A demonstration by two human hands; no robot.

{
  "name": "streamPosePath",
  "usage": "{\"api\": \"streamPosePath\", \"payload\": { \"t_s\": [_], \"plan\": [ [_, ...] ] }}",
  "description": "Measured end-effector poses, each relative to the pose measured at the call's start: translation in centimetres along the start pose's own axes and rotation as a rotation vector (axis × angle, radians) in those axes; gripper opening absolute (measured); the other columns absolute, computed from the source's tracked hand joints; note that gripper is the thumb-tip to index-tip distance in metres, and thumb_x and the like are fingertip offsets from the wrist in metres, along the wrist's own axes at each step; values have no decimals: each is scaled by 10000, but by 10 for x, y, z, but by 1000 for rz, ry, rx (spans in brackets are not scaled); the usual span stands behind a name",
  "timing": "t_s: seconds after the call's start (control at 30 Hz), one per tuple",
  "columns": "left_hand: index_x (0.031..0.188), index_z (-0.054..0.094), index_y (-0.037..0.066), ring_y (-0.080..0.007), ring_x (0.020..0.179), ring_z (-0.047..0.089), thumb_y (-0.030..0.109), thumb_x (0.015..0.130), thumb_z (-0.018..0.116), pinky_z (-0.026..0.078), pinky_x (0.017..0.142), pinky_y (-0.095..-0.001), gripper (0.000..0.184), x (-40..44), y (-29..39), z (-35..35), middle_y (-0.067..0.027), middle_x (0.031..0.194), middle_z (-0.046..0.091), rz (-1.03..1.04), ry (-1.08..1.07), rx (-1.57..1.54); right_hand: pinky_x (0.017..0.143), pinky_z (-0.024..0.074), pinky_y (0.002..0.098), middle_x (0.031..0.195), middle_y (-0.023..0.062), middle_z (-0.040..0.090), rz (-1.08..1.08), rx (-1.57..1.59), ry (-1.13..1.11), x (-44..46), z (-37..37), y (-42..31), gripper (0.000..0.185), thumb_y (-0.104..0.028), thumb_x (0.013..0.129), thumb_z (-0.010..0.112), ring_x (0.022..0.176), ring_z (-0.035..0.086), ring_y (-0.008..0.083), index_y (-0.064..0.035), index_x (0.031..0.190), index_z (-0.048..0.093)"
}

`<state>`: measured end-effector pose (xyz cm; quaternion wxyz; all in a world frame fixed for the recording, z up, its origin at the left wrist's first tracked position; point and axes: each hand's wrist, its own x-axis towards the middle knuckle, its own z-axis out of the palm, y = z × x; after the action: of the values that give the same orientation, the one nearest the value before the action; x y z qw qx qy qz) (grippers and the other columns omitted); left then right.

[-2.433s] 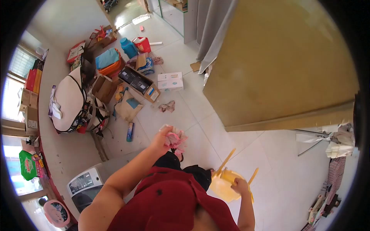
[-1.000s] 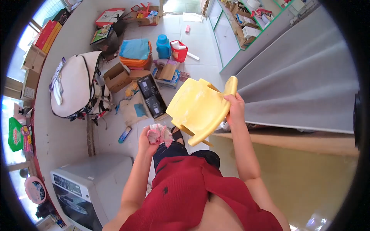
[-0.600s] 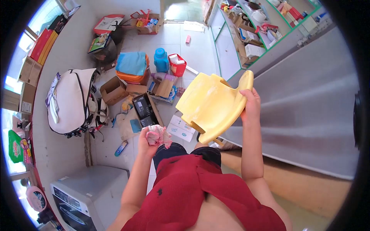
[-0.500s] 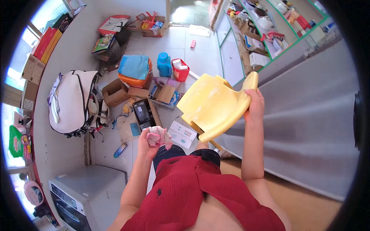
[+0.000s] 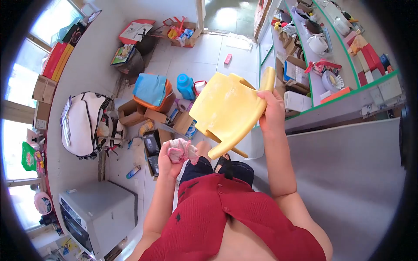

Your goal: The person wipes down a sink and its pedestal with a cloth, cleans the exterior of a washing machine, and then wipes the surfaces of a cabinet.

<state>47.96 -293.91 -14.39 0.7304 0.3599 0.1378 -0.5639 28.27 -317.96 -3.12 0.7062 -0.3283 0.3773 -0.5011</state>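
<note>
Right hand (image 5: pixel 273 114): gripping yellow chair (image 5: pixel 226 104) by its curved rim, digits closed over the edge. Chair is up in the air above the floor (image 5: pixel 196 56), tilted. Grip is nearer the rim's upper end; pale panel extends left of the hand, rim's lower end points at the dark shorts (image 5: pixel 237 172). White smudges on the panel.

Left hand (image 5: pixel 167 162): closed on crumpled pink-and-white cloth (image 5: pixel 182 151). Cloth bulges out past the fingers, on the chair side. In this view it sits just beside the rim's lower end, gap visible, so apart.

Floor, beyond left hand: open box with black packs (image 5: pixel 152 143), partly hidden by that hand and the cloth. Further out, orange container (image 5: pixel 163 101) with blue sheet (image 5: pixel 148 89) on top, blue jug (image 5: pixel 186 85) just right of it. White bag (image 5: pixel 80 124) near the floor's left edge, by the wall. Toy box (image 5: pixel 185 37) near the far edge, left of the doorway; pink block (image 5: pixel 227 59) lies short of that edge, on the doorway side.

Gray machine (image 5: pixel 104 209) at the floor's near left corner.

Right side: green-edged shelf (image 5: pixel 348 96), red box (image 5: pixel 371 59) near its right end. Gray curtain (image 5: pixel 344 174) below.
</note>
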Motion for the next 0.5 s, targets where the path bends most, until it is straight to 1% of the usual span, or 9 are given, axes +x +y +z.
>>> {"api": "streamPosePath", "payload": {
  "t_s": [0.03, 0.07, 0.2, 0.23, 0.3, 0.37, 0.43, 0.47, 0.5],
  "plan": [
    [1053, 567, -27, -363, 1034, 574, 314, 898, 428, 418, 943, -535, 400, 3, 4, 13, -194, 1089, 611, -30, -117, 63, 658, 498, 250, 779, 56, 619, -2, 0, -27, 14, 2, -7, 125, -15, 751, 573, 684, 596, 139, -14, 870, 611],
    [1053, 567, -27, -363, 1034, 574, 314, 898, 428, 418, 943, -535, 400, 15, 6, 20, -194, 1089, 611, -21, -120, 61, 647, 493, 246, 767, 50, 613, -1, -1, -58, 29, 7, -13, 117, -18, 750, 570, 684, 594, 133, -21, 859, 613],
    [1059, 567, -27, -351, 1045, 577, 296, 894, 446, 433, 950, -519, 383, 46, 14, 59, -203, 1089, 609, 64, 51, -113, 621, 483, 242, 717, 5, 542, -8, 0, -41, 95, 29, -37, 102, -26, 744, 575, 626, 549, 122, -34, 845, 578],
    [1063, 565, -29, -346, 1048, 577, 291, 891, 450, 435, 953, -513, 381, 57, 17, 65, -205, 1089, 608, 71, 11, -93, 457, 403, 221, 636, 20, 531, -24, 28, -17, 116, 34, -37, 64, -8, 752, 580, 495, 491, 104, -23, 814, 576],
    [1067, 563, -31, -341, 1051, 577, 286, 889, 454, 437, 957, -507, 379, 91, 25, 77, -207, 1089, 607, 88, -34, -82, 444, 384, 221, 613, 8, 503, -16, 12, 1, 160, 42, -33, 70, -10, 752, 579, 475, 464, 103, -27, 819, 573],
    [1070, 562, -30, -341, 1054, 576, 281, 889, 447, 442, 950, -502, 378, 139, 31, 73, -206, 1084, 610, 83, 65, -145, 400, 329, 219, 591, -22, 447, -23, 12, 23, 205, 51, -27, 77, -17, 745, 585, 436, 401, 89, -44, 812, 558],
    [1077, 558, -28, -346, 1051, 576, 279, 890, 442, 446, 943, -503, 378, 191, 41, 66, -207, 1091, 606, 53, 76, -149, 412, 337, 220, 623, -16, 460, -12, 5, 82, 245, 71, -22, 83, -21, 739, 591, 467, 421, 89, -47, 810, 556],
    [1085, 554, -25, -350, 1048, 576, 277, 891, 437, 449, 937, -504, 377, 214, 50, 84, -208, 1098, 602, 29, 72, -157, 423, 344, 221, 654, -10, 474, -14, -1, 133, 270, 82, -22, 90, -26, 734, 597, 498, 441, 89, -51, 808, 554],
    [1031, 593, 29, -310, 989, 602, 295, 907, 441, 468, 902, -465, 331, 231, 58, 101, -143, 1034, 632, 6, 88, -141, 883, 455, 370, 1013, 131, 549, -8, -110, 15, 299, 75, -19, 397, -94, 741, 594, 955, 554, 256, 35, 1106, 509]
  ]
}}
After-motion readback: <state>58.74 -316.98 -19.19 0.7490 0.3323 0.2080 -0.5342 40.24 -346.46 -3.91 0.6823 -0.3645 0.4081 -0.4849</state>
